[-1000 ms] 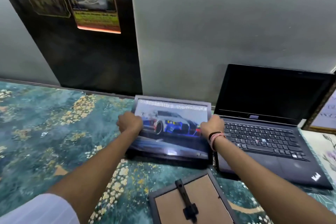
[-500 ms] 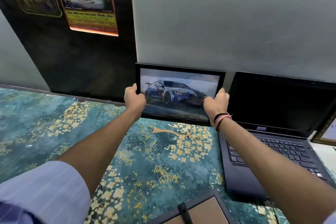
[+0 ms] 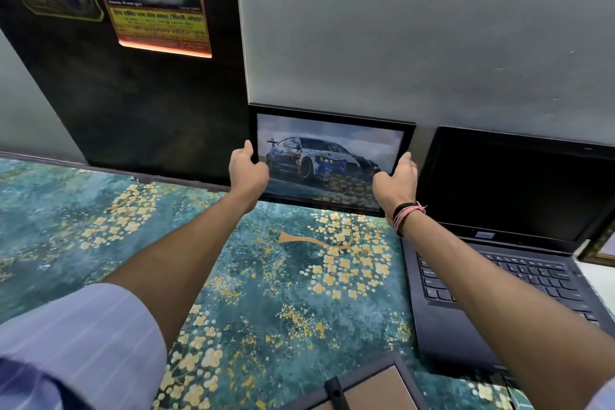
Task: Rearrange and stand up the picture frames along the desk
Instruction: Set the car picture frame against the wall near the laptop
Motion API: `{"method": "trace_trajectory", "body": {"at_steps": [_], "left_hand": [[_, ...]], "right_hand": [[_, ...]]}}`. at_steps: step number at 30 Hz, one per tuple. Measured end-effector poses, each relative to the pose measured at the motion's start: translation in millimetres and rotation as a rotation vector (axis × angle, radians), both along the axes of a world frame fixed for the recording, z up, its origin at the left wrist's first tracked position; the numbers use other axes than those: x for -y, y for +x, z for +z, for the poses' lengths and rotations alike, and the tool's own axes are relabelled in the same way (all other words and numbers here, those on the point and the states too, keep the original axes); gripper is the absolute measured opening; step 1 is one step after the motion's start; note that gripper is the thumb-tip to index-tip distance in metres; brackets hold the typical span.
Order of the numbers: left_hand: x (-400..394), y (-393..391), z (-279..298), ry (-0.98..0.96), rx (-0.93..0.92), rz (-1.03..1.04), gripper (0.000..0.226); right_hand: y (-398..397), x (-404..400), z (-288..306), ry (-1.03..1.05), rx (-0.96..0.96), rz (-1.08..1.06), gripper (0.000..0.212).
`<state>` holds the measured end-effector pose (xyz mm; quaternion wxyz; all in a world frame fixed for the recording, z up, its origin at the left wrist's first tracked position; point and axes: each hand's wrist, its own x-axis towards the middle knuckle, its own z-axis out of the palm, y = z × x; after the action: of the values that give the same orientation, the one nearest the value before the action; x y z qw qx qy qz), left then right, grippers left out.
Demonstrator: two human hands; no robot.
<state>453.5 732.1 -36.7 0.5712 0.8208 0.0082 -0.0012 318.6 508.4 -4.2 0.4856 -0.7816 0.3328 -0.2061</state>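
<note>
A black picture frame with a race-car photo stands upright at the back of the desk, leaning toward the grey wall. My left hand grips its left edge and my right hand grips its right edge. A second frame lies face down at the near edge, brown backing and black stand strut up, partly cut off by the picture's bottom. A gold-edged frame peeks out behind the laptop at the far right.
An open black laptop sits right of the car frame, almost touching it. The desk has a teal cover with yellow flowers. Posters hang on a dark wall panel at the back left.
The car frame went from lying tilted on the desk to standing upright against the wall, both hands still on its sides. The view tilted up, so the face-down frame slid toward the bottom edge.
</note>
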Motion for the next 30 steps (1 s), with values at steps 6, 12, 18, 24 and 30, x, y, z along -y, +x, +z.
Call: {"method": "trace_trajectory", "body": {"at_steps": [6,12,18,24,30], "left_hand": [[7,-15,13,0.058,-0.148,-0.033,0.082],[36,-76,2,-0.072,-0.134,0.053,0.079],[104,-182,-18,-0.061,-0.156,-0.030,0.056],[211,-273,-20,-0.138,-0.092,-0.235,0.027],[331,-343,-10,-0.189,-0.046,-0.430,0.033]], "right_hand": [[-7,-4,7,0.029,-0.086,0.098,0.086],[-51,-20,1,0.018,-0.115,0.210,0.084],[-128,14,-22,-0.012,0.025,0.220,0.040],[-214,134,-33,-0.021,0.133,0.018,0.017],[-289,273,-28,0.044,0.151,-0.232,0.026]]}}
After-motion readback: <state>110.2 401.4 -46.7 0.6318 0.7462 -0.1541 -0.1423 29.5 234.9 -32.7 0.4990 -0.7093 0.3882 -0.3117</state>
